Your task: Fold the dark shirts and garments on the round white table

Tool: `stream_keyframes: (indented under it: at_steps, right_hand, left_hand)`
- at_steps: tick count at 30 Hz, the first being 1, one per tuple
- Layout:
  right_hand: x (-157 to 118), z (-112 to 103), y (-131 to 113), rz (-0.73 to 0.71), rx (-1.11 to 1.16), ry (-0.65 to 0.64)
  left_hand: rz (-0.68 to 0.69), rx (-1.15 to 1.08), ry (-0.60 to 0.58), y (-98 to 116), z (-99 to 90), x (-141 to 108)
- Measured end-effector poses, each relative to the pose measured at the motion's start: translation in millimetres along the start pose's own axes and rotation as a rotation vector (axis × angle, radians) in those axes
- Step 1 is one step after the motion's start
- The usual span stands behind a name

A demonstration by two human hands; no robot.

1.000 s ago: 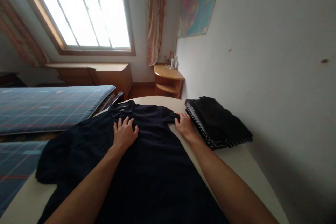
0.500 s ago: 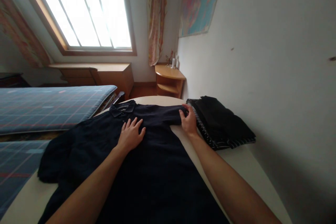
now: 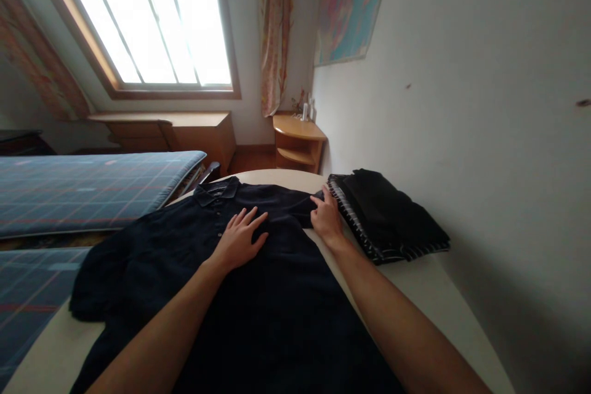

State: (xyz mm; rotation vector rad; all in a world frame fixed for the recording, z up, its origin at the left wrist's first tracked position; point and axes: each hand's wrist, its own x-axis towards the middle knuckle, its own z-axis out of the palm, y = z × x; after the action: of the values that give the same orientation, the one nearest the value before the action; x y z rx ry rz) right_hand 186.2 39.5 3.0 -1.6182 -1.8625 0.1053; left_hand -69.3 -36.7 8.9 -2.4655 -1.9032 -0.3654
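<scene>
A dark navy polo shirt lies spread front up, its collar at the far end and a short sleeve out to each side. My left hand rests palm down on the chest beside the button placket, fingers spread. At the end of the right-hand sleeve, my right hand has its thumb and fingers at the hem, which looks pinched; the fingertips are partly hidden. Just right of that hand sits a stack of folded dark clothes, black on top with a black-and-white patterned piece beneath.
The shirt and stack lie on a pale, round-edged table. A bed with a blue plaid mattress stands at the left. A white wall runs along the right. Beyond are a low wooden desk and a corner shelf.
My left hand has slid a little to the right across the chest. The right hand has shifted slightly left at the sleeve end, and that sleeve now looks shorter and more bunched.
</scene>
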Motion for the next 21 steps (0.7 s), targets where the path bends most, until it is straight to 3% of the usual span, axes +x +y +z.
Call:
stream_keyframes:
  at_steps: [3,6,11,18,21]
  right_hand:
    - [-6.8,-9.1,-14.8,-0.114,-0.073,-0.014]
    - [-15.0,-13.1,-29.5,-0.268,-0.047,-0.122]
    - [-21.6,-6.4,-31.8,-0.172,-0.108,-0.386]
    - [-11.1,-3.7,-20.2,-0.058,-0.092,-0.442]
    - [-6.3,-0.6,-15.9,-0.031,-0.085,-0.436]
  left_hand:
    - [0.080,-0.036,-0.102,6.0,-1.4,-3.0]
    - [0.124,-0.042,-0.144,9.9,-3.1,-5.6]
    - [0.160,-0.042,-0.151,13.8,-3.4,-6.2]
    - [-0.125,0.061,0.037,4.3,4.0,0.5]
    - [-0.222,0.087,0.059,-5.1,4.7,3.7]
